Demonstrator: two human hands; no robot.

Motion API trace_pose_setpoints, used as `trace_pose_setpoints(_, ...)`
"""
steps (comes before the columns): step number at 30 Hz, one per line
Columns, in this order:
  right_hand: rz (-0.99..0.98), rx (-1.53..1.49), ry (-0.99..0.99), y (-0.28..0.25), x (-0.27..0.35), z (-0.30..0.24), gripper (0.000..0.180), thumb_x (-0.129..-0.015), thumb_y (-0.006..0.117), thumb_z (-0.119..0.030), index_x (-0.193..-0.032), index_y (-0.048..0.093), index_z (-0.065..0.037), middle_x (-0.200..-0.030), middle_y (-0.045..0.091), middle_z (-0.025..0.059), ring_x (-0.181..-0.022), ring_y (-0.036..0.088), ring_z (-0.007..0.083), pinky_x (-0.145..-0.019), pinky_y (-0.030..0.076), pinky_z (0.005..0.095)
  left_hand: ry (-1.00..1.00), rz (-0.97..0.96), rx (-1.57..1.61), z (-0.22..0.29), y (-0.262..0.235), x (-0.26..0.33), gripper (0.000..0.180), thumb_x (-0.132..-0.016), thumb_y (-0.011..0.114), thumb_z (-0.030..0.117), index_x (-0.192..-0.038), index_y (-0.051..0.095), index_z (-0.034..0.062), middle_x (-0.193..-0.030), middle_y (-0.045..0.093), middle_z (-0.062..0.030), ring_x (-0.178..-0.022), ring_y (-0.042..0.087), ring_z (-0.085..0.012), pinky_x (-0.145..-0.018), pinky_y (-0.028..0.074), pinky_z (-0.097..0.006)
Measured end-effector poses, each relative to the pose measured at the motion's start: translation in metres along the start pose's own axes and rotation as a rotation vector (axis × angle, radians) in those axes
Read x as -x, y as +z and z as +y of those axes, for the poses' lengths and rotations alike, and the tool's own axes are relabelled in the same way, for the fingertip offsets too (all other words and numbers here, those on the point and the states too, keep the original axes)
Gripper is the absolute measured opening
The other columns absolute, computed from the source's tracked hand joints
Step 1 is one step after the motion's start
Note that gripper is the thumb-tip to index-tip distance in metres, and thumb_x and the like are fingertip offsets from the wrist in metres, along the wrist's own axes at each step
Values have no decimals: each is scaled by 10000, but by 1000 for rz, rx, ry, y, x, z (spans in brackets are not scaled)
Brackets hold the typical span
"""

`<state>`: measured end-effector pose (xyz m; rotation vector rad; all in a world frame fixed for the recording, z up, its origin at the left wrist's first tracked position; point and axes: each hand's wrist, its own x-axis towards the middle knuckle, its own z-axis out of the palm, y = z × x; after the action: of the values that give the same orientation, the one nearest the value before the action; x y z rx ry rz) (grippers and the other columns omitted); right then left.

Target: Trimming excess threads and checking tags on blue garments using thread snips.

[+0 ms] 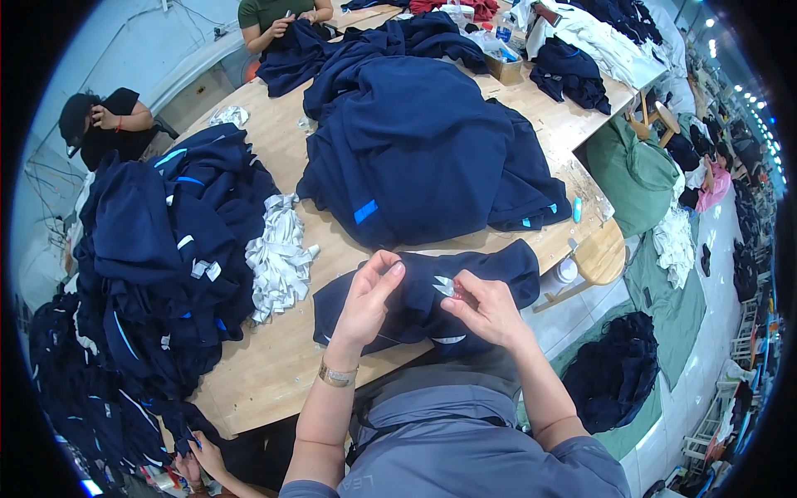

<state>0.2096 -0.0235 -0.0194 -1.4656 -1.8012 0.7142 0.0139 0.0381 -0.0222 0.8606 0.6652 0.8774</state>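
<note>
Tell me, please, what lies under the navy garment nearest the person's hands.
Beside the navy garment, the wooden table shows, apparently running beneath it; anything else underneath is covered from view.

Plain navy garment point(510, 270), silvery snips point(446, 286)

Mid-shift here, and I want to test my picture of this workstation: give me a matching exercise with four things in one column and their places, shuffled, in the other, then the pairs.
Things
1. Small metal snips
2. White strips
3. Wooden stool
4. Turquoise object

Places
A. On the table, near its right edge
B. Beside the large dark blue pile at the left
C. In the right hand
D. Off the tabletop, by its right side

Pairs: 1-C, 2-B, 3-D, 4-A
</note>
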Motion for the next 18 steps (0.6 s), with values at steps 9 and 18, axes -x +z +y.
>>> trace_pose_setpoints(9, 31, 146, -122, -5, -6, -3, 350, -843, 599, -387, -731, 487, -75, -552, 520, 62, -483, 542, 243, -444, 390, 327, 10, -39, -195, 6, 4, 2, 92, -935, 520, 142, -929, 489, 56, -823, 498, 57, -745, 422, -2, -657, 342, -159)
trace_pose_setpoints(18, 180, 180, -124, 5, 0, -5, 340, -819, 635, -370, -722, 498, -75, -565, 551, 65, -476, 551, 231, -433, 393, 308, 41, 41, -66, -2, 3, 2, 94, -932, 525, 133, -967, 497, 50, -859, 505, 48, -781, 427, -14, -706, 354, -173)
